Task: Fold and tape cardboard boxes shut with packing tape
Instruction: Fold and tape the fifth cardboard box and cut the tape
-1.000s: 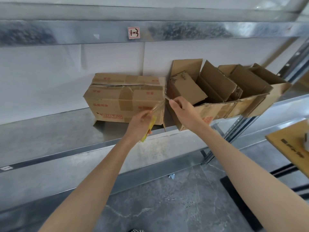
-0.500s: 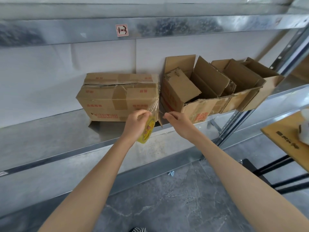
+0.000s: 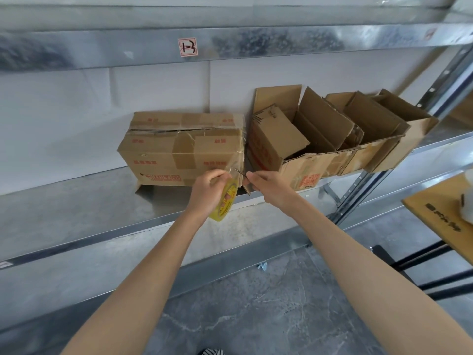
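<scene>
Grey marbled floor (image 3: 256, 316) lies below both bare forearms. The left hand (image 3: 208, 188) grips a yellow roll of packing tape (image 3: 224, 201), fingers curled over its upper edge. A clear strip of tape (image 3: 236, 160) runs from the roll up to the right end of the closed brown cardboard box (image 3: 179, 149).

The right hand (image 3: 268, 185) is just beside the left, fingers curled, with thumb and forefinger pinched on a thin dark sliver (image 3: 240, 172) that points at the tape strip — what it is cannot be told.

The closed box lies on a grey metal shelf (image 3: 76, 208), its seam already taped. To its right, touching it, stands a row of open brown cardboard boxes (image 3: 320, 155) with flaps up — all against a white wall (image 3: 76, 111). On the metal beam (image 3: 281, 42) above is a small red-and-white label (image 3: 187, 47).
</scene>
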A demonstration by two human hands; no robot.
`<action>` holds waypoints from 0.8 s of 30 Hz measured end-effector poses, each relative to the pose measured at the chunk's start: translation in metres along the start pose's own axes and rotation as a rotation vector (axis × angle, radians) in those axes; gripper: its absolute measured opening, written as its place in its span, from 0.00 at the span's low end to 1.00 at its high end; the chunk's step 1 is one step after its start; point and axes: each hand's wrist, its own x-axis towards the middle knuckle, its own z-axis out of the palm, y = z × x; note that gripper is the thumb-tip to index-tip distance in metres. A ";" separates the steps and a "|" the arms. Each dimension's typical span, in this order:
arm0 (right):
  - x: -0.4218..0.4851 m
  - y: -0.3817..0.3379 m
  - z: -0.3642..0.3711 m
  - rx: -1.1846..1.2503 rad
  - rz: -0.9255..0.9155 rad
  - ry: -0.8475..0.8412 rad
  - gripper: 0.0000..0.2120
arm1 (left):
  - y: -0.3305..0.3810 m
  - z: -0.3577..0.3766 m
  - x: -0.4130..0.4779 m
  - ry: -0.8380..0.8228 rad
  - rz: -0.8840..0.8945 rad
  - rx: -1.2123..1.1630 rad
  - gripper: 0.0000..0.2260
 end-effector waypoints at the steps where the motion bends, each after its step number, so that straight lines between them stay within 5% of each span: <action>1: 0.000 0.000 0.000 -0.003 -0.005 0.004 0.16 | 0.000 0.000 0.000 -0.001 0.004 0.009 0.09; 6: -0.002 0.009 -0.012 -0.046 0.017 0.017 0.21 | 0.002 0.001 -0.001 -0.009 0.006 0.032 0.10; 13: 0.006 -0.005 -0.020 0.012 -0.132 0.216 0.12 | 0.001 0.003 -0.001 -0.017 -0.053 -0.068 0.10; 19: 0.039 -0.032 -0.012 -0.230 -0.284 0.160 0.31 | 0.001 -0.003 -0.003 0.003 -0.103 -0.057 0.09; 24: 0.052 -0.047 -0.011 -0.287 -0.290 0.091 0.32 | 0.000 -0.012 -0.007 0.046 -0.087 0.019 0.06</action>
